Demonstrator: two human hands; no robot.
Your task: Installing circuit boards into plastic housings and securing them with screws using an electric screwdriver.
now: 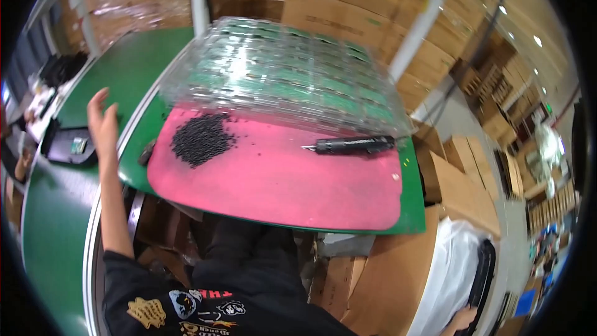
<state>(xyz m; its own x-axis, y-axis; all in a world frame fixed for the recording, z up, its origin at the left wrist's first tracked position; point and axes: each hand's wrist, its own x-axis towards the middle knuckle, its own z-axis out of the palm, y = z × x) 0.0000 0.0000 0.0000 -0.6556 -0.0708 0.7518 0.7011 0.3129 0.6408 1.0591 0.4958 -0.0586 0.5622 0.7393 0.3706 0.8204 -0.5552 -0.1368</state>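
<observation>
My left hand is raised over the green conveyor belt at the left, its fingers apart and nothing in them. Nearest to it on the belt is a shallow black plastic housing with a small green circuit board in it. At the lower right, my right hand grips the near end of a long black plastic part, beside white wrapping in an open carton. Part of that hand is cut off by the dark rim.
A pink mat bears a pile of small black screws and a black electric screwdriver. Behind are stacked clear trays of green circuit boards. Another person's hand shows at the far left. Cardboard boxes stand behind.
</observation>
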